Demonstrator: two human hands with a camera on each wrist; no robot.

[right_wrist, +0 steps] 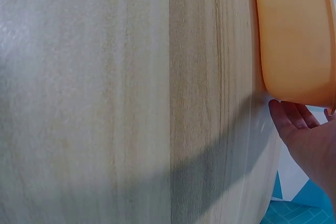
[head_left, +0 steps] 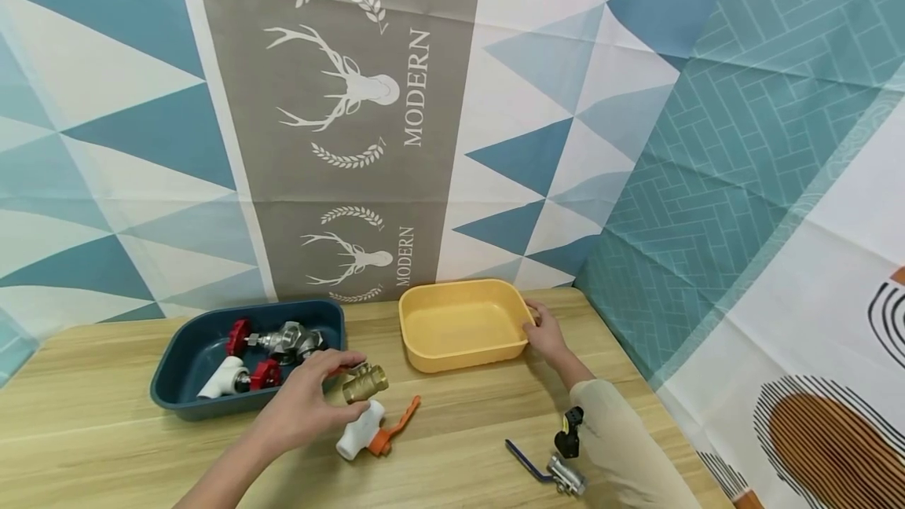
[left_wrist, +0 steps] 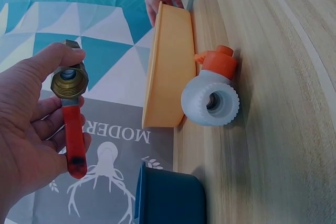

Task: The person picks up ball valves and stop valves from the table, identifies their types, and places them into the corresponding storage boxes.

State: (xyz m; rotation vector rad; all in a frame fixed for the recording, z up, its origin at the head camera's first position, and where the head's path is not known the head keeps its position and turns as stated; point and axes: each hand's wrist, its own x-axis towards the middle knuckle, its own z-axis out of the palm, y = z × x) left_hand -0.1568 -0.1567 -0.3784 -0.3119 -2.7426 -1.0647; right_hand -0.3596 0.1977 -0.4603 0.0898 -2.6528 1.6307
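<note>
My left hand (head_left: 307, 403) holds a brass ball valve (head_left: 365, 384) above the table, thumb and fingers on its body. The valve's red lever (left_wrist: 73, 140) lies against the fingers in the left wrist view. Just below it, a white plastic ball valve (head_left: 361, 430) with an orange lever rests on the wood. At the right end of a yellow bin (head_left: 459, 328), my right hand (head_left: 547, 336) grips the rim and end wall. The right wrist view shows its fingers (right_wrist: 294, 116) against that end; the thumb is mostly out of sight. Nothing lies inside the yellow bin.
On the left, a dark blue bin (head_left: 164, 383) holds several valves, some with red handwheels (head_left: 265, 375). Near my right sleeve lie a metal valve with a blue lever (head_left: 566, 474) and a small black fitting (head_left: 568, 434). Patterned cloth (head_left: 523, 124) hangs behind the wooden table (head_left: 452, 446).
</note>
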